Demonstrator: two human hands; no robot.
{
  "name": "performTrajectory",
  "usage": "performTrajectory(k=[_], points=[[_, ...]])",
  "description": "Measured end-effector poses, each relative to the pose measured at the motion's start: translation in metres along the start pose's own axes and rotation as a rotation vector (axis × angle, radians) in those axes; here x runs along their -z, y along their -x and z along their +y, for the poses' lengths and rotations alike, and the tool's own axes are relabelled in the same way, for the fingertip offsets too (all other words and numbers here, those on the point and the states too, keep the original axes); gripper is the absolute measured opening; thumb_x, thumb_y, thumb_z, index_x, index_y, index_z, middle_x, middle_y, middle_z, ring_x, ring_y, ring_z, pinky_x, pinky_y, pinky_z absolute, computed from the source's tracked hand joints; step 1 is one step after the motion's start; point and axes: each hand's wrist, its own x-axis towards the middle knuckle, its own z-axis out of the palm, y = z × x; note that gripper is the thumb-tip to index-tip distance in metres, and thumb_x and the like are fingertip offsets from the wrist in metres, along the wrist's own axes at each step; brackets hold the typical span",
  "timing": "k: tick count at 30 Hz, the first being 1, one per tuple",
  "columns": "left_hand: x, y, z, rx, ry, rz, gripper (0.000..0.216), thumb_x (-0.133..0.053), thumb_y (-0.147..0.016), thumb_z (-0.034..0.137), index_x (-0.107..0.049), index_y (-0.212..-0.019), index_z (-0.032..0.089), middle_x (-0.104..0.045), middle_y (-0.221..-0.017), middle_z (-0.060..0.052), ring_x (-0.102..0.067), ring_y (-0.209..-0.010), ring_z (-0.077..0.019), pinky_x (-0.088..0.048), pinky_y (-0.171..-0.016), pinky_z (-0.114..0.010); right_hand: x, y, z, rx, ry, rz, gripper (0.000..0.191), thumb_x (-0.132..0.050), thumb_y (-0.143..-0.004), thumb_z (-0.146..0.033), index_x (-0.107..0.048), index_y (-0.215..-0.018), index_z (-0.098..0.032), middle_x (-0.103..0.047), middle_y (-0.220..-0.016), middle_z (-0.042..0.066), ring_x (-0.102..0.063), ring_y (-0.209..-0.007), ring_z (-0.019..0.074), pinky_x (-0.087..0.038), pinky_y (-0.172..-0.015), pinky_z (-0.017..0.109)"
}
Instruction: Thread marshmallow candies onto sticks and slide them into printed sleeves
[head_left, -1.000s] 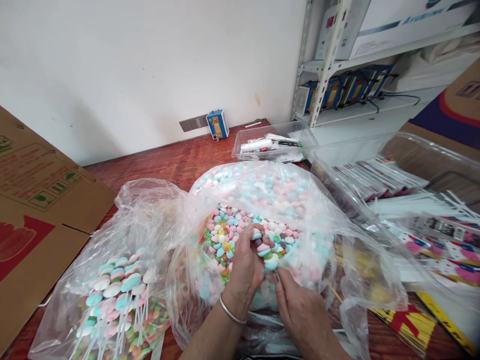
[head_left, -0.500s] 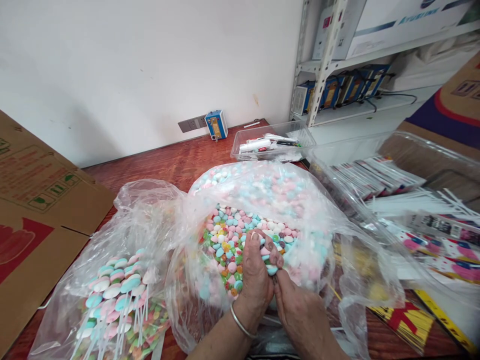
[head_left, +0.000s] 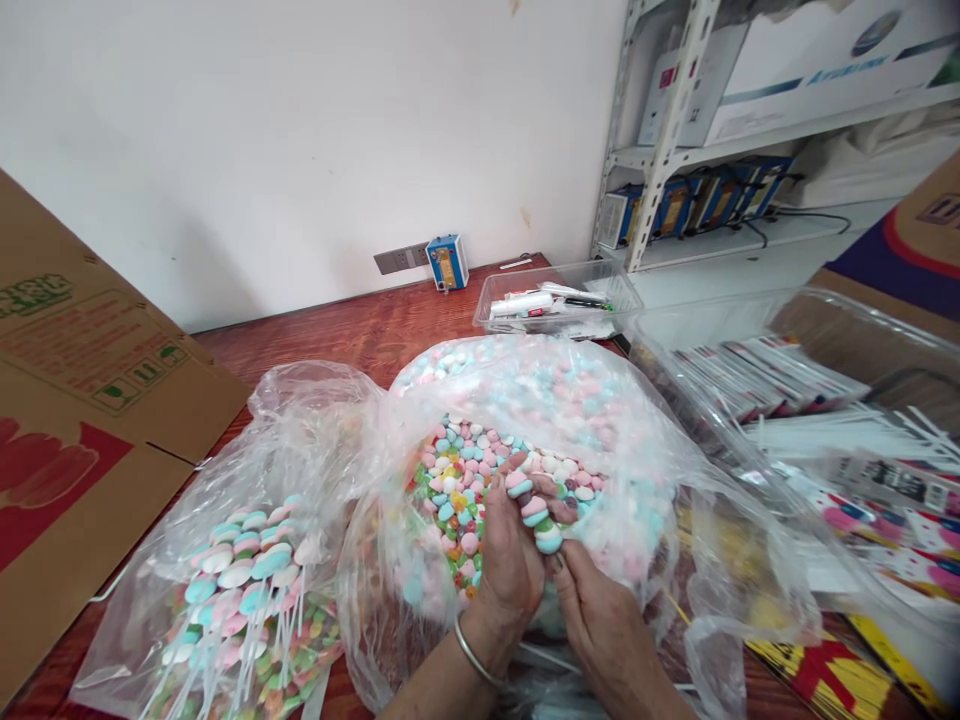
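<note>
My left hand (head_left: 506,560), with a metal bangle at the wrist, cradles a candy skewer (head_left: 535,512) of stacked pink, blue, white, green and purple sweets. Its fingers lie behind the sweets and its thumb is up on their left. My right hand (head_left: 604,605) is closed at the skewer's lower end, thumb and forefinger pinched together; any stick there is hidden. Both hands are over a large open clear plastic bag (head_left: 600,420) full of loose pastel candies (head_left: 469,450) and small coloured gummies. To the left, finished-looking candy skewers (head_left: 251,560) on white sticks lie on another clear bag (head_left: 142,600).
Cardboard boxes stand at the left (head_left: 97,400) and far right (head_left: 907,240). A clear tray (head_left: 495,320) of pens is behind the bag. At right, a larger clear bin (head_left: 667,385) holds packets and white sticks. A blue device (head_left: 448,263) stands by the wall socket; shelving (head_left: 652,200) rises behind.
My left fingers have loosened and spread, leaving more of the stacked sweets showing. My right hand stays at the lower end, now slightly lower and farther right. The camera view has shifted slightly.
</note>
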Motion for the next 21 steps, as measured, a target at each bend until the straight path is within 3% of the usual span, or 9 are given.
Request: performTrajectory(k=[3, 7, 13, 21], points=[[0.004, 0.0, 0.005, 0.002, 0.057, -0.038, 0.052, -0.05, -0.082, 0.067, -0.053, -0.114, 0.026, -0.061, -0.091, -0.004, -0.058, -0.065, -0.0142, -0.049, -0.061, -0.029, 0.001, 0.002, 0.002, -0.019, -0.092, 0.012, 0.032, -0.026, -0.103, -0.034, -0.054, -0.093, -0.02, -0.065, -0.061, 0.0, -0.065, -0.052, 0.0196, -0.046, -0.048, 0.026], [0.007, 0.002, 0.006, 0.034, 0.117, -0.099, 0.054, -0.051, -0.081, 0.068, -0.058, -0.106, 0.021, -0.062, -0.09, -0.005, -0.061, -0.073, -0.0176, -0.05, -0.066, -0.032, 0.003, 0.005, 0.005, -0.041, -0.155, 0.012, 0.026, -0.03, -0.102, -0.034, -0.051, -0.092, -0.022, -0.063, -0.066, 0.0, -0.064, -0.057, 0.0183, -0.046, -0.051, 0.025], [0.005, 0.008, 0.005, -0.054, -0.046, -0.092, 0.024, -0.064, -0.086, 0.038, -0.059, -0.099, 0.018, -0.065, -0.092, -0.005, -0.063, -0.078, -0.0147, -0.05, -0.074, -0.028, 0.003, 0.005, 0.005, -0.051, -0.2, -0.02, 0.025, -0.031, -0.102, -0.034, -0.052, -0.095, -0.022, -0.066, -0.074, 0.002, -0.065, -0.064, 0.0185, -0.047, -0.057, 0.025], [0.011, 0.009, 0.003, -0.122, -0.114, -0.044, 0.024, -0.066, -0.086, 0.038, -0.058, -0.102, 0.021, -0.067, -0.096, -0.003, -0.064, -0.076, -0.0112, -0.05, -0.076, -0.027, 0.001, 0.011, 0.008, -0.032, -0.242, -0.021, 0.023, -0.033, -0.101, -0.033, -0.052, -0.097, -0.023, -0.064, -0.071, 0.0, -0.063, -0.059, 0.0175, -0.046, -0.054, 0.024]])
